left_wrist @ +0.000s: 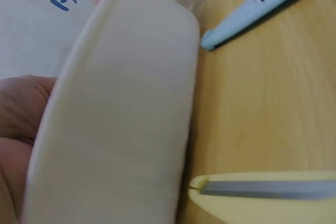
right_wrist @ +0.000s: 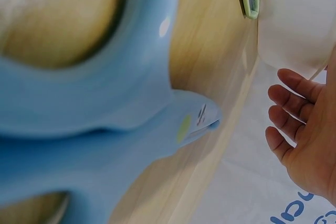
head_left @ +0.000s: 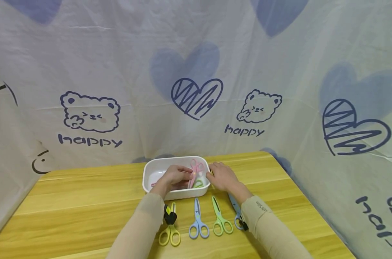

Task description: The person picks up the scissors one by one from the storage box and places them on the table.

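My left hand [head_left: 178, 175] reaches over the front wall of a white bin [head_left: 178, 194] and pinches a pair of pink scissors [head_left: 194, 173], its handles up and its blades down. Green scissors [head_left: 198, 183] lie inside the bin beside them, and a bit of pink shows at the bin's left. My right hand [head_left: 222, 175] rests at the bin's right end, fingers extended and loosely bent with nothing in them. In the left wrist view the bin wall [left_wrist: 121, 98] hides most of the left hand.
In front of the bin lie yellow scissors [head_left: 170, 234], blue scissors [head_left: 198, 223] and green scissors [head_left: 220, 221]. Another blue pair [head_left: 236, 208] is partly under the right forearm. A printed white curtain [head_left: 196, 136] hangs behind the wooden table [head_left: 86, 201].
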{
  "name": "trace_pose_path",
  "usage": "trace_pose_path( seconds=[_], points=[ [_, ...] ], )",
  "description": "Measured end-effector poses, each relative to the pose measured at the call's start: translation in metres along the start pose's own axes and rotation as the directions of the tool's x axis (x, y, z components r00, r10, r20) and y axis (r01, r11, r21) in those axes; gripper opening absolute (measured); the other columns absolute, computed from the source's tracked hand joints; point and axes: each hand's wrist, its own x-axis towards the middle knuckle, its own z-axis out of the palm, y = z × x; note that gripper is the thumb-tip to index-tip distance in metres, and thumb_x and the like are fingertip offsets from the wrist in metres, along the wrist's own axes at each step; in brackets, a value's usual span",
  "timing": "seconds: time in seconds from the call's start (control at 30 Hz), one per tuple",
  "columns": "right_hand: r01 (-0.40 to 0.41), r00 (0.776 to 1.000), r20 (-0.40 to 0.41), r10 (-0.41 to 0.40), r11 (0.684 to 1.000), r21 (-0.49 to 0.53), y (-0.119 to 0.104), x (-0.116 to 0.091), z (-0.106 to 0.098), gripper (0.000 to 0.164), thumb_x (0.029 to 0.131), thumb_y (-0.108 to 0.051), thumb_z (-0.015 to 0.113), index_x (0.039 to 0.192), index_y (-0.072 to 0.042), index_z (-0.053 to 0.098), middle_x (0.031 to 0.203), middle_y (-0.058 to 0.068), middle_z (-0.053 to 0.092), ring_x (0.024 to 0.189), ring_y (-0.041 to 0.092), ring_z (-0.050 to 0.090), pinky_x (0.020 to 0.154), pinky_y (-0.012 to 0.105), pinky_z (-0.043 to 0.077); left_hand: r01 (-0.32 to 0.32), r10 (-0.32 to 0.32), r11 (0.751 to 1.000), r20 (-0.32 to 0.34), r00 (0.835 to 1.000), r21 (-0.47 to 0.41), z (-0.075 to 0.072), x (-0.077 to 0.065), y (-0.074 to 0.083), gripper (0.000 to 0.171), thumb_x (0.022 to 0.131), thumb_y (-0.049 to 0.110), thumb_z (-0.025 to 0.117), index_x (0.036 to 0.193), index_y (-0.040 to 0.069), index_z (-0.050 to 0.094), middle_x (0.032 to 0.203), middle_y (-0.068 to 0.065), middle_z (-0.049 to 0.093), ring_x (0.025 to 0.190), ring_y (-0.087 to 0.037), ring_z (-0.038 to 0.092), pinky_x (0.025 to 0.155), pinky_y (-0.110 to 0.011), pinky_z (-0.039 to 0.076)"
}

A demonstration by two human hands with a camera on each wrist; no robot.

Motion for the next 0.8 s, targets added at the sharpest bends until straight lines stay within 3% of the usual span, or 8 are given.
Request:
trace_pose_path(
  seconds=[0.27, 0.43, 0.6, 0.8],
  points=[
    [0.002, 1.000, 0.005, -0.002, 1.000, -0.017, -0.001, 0.000, 0.001, 0.040, 0.105, -0.035, 0.049, 0.126, -0.005, 0.066, 0.125, 0.013, 0.066, 0.119, 0.032, 0.059, 0.107, 0.050, 0.045, -0.077, 0.077, 0.997, -0.001, 0.997, 0.026, -0.008, -0.006, 0.008, 0.034, 0.093, 0.004, 0.075, 0.125, -0.005, 0.070, 0.078, -0.003, 0.071, 0.064, -0.011, 0.064, 0.065, -0.028, 0.057],
    [0.005, 1.000, 0.001, -0.005, 1.000, -0.015, -0.001, 0.000, 0.001, 0.038, 0.105, -0.034, 0.049, 0.124, -0.006, 0.066, 0.120, 0.011, 0.066, 0.115, 0.031, 0.059, 0.104, 0.050, 0.046, -0.121, 0.121, 0.992, -0.002, 0.993, 0.027, -0.015, -0.011, 0.010, 0.035, 0.093, 0.004, 0.075, 0.125, -0.007, 0.069, 0.089, -0.005, 0.075, 0.070, -0.010, 0.068, 0.071, -0.028, 0.059],
    [-0.009, 1.000, 0.011, 0.009, 1.000, -0.012, -0.001, 0.000, 0.000, 0.043, 0.106, -0.035, 0.047, 0.131, -0.004, 0.064, 0.130, 0.014, 0.065, 0.124, 0.034, 0.058, 0.110, 0.051, 0.043, -0.130, 0.130, 0.991, 0.012, 0.991, -0.015, -0.023, -0.019, 0.014, 0.039, 0.094, 0.005, 0.073, 0.129, -0.008, 0.066, 0.101, -0.010, 0.076, 0.078, -0.012, 0.071, 0.087, -0.038, 0.060],
    [-0.006, 1.000, 0.013, 0.006, 1.000, 0.000, -0.002, -0.001, 0.000, 0.041, 0.106, -0.032, 0.048, 0.131, -0.004, 0.064, 0.132, 0.015, 0.065, 0.125, 0.035, 0.057, 0.111, 0.052, 0.042, -0.131, 0.133, 0.990, 0.026, 0.991, -0.046, -0.034, -0.031, 0.017, 0.040, 0.096, 0.007, 0.071, 0.132, -0.008, 0.064, 0.109, -0.014, 0.074, 0.083, -0.014, 0.071, 0.086, -0.036, 0.060]
  ],
)
